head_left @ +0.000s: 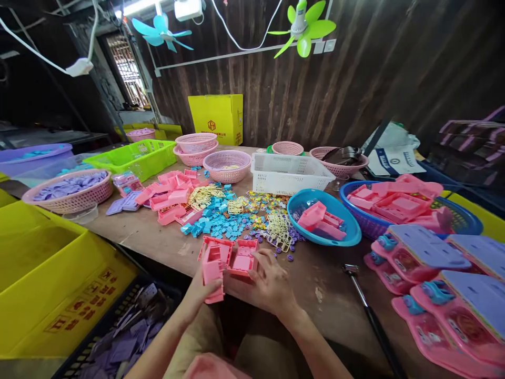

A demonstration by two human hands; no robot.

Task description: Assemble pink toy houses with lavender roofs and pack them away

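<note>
Left hand (202,289): wrapped round a narrow pink piece (213,273), thumb across the near end, most fingers hidden behind.
Narrow pink piece: held up at the front of the tabletop (311,271), tilted; long axis running roughly away from the body, near end towards the lap.
Right hand (274,284): partly curled, with hold of the right wall of a shallow pink tray (243,259); firmness impossible to judge.
Shallow pink tray: between the hands, hollow side up, long axis also roughly away from the body; nearer to the right hand.
Second pink tray (226,251): just left of the first, partly covered by the narrow piece; joined to the first or merely beside, cannot tell.
Piece to tray: to the left and a little nearer the body, long axes close to parallel; probably the relation that matters most, with sideways offset larger than any turn.
Beyond the hands: scattered blue bits (224,218), pale yellow frames (279,231), small purple rounds (290,258), all clear of the fingers.
Right side: blue bowl (347,213) with more pink parts (313,216); nearer, a black-handled tool (376,326), well apart from the right hand.
</note>
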